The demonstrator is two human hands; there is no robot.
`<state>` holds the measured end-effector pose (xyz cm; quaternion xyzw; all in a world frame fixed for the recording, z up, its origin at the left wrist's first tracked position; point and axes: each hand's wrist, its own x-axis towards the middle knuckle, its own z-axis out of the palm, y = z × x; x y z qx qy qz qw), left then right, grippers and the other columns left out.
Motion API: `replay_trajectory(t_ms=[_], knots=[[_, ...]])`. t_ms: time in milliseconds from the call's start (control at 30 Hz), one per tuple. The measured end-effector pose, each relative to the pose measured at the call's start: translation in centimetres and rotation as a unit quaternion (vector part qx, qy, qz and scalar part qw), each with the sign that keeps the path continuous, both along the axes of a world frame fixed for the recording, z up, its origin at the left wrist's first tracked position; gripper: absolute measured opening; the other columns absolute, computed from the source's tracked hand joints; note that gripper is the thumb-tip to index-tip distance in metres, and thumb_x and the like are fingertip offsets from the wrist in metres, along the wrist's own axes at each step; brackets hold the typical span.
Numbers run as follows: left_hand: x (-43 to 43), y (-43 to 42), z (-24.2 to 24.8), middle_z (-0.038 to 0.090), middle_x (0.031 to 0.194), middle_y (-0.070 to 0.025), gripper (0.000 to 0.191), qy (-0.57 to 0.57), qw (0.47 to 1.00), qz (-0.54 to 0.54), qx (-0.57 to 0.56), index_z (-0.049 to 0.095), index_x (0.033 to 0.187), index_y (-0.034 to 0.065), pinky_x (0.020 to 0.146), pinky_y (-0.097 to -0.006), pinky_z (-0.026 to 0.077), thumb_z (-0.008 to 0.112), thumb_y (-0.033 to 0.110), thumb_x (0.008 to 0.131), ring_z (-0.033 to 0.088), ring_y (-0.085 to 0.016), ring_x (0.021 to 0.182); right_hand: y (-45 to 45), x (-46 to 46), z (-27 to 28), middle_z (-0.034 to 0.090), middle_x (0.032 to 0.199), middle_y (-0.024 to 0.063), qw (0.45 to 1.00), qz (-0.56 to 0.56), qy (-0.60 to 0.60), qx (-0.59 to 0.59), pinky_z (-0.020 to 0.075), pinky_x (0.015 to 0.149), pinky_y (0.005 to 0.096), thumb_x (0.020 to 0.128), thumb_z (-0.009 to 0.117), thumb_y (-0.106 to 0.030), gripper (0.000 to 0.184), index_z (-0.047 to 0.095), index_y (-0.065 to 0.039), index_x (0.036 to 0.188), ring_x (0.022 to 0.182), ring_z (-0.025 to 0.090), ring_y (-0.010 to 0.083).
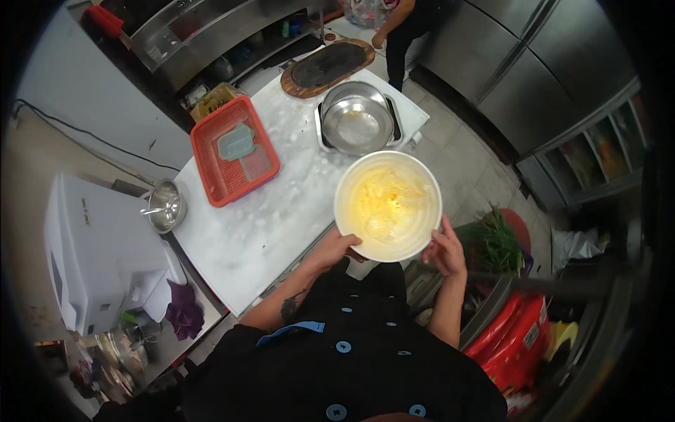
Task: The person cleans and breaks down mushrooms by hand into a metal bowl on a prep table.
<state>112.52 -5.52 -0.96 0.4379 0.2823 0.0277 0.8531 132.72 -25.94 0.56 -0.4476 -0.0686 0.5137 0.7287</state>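
Observation:
A round white bowl (345, 211) is held up in front of my body, beside the table's near right edge. Inside it lies a yellow, moist-looking food mixture (387, 203), spread over the bottom and up the wall; its exact kind is unclear. My left hand (337, 249) grips the rim at the lower left, thumb on top and fingers underneath. At the lower right, my right hand (446, 248) supports the bowl's side with its fingers. Just beyond the bowl, a round steel pan (358, 129) rests in a rectangular metal tray (396, 138) on the white table (285, 153).
A red plastic basket (203, 153) holding translucent containers (236, 142) sits on the table. Behind are an oval wood-rimmed platter (329, 66) and another person (403, 37). At left are a steel bowl (167, 203) and a white machine (105, 253). Green leafy stalks (495, 242) stand right.

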Motion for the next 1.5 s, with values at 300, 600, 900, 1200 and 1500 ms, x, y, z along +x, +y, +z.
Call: replay_trajectory(t_ms=[300,600,900,1200,1500], knots=[[20.2,12.0,1.8,0.061,0.105,-0.0095,0.036,0.042,0.893,0.111,0.435,0.056,0.117,0.0024,0.082,-0.0314,0.046,0.061,0.022,0.088,0.057,-0.017,0.096,3.1,26.2,0.5,0.063,0.084,0.0126,0.985,-0.031,-0.138,-0.102,0.0442,0.037,0.0271,0.081,0.054,-0.006,0.037,0.048,0.002,0.116,0.055,0.061,0.0183],[16.4,20.4,-5.3,0.066,0.094,-0.0130,0.044,0.349,0.834,0.400,0.151,0.061,0.108,-0.0038,0.074,-0.0310,0.049,0.053,0.037,0.093,0.062,-0.019,0.081,9.5,50.8,2.9,0.063,0.087,0.0131,0.971,0.092,-0.167,-0.145,0.0448,0.039,0.0281,0.081,0.051,-0.004,0.041,0.046,0.002,0.121,0.059,0.062,0.0190],[19.6,10.9,-6.5,0.064,0.094,-0.0050,0.034,0.303,0.748,0.569,0.157,0.060,0.106,-0.0001,0.076,-0.0264,0.047,0.050,0.032,0.096,0.058,-0.011,0.085,26.8,65.4,0.7,0.063,0.090,0.0143,0.955,0.225,-0.164,-0.106,0.0446,0.038,0.0287,0.080,0.051,-0.005,0.043,0.046,0.002,0.122,0.060,0.063,0.0205],[24.8,5.6,-4.2,0.054,0.125,-0.0127,0.051,0.374,0.545,0.746,0.088,0.047,0.129,-0.0056,0.099,-0.0319,0.038,0.051,0.032,0.095,0.050,-0.021,0.114,46.2,75.4,-0.4,0.063,0.090,0.0147,0.925,0.307,-0.171,-0.147,0.0444,0.038,0.0291,0.079,0.049,-0.003,0.041,0.047,0.002,0.120,0.060,0.062,0.0207],[42.0,23.9,11.7,0.065,0.097,-0.0099,0.040,0.353,0.496,0.793,0.029,0.058,0.118,-0.0011,0.074,-0.0333,0.051,0.038,0.028,0.099,0.063,-0.020,0.079,70.0,79.6,-5.8,0.064,0.091,0.0134,0.912,0.332,-0.221,-0.095,0.0470,0.041,0.0275,0.081,0.048,-0.002,0.045,0.043,0.001,0.126,0.062,0.062,0.0183]])
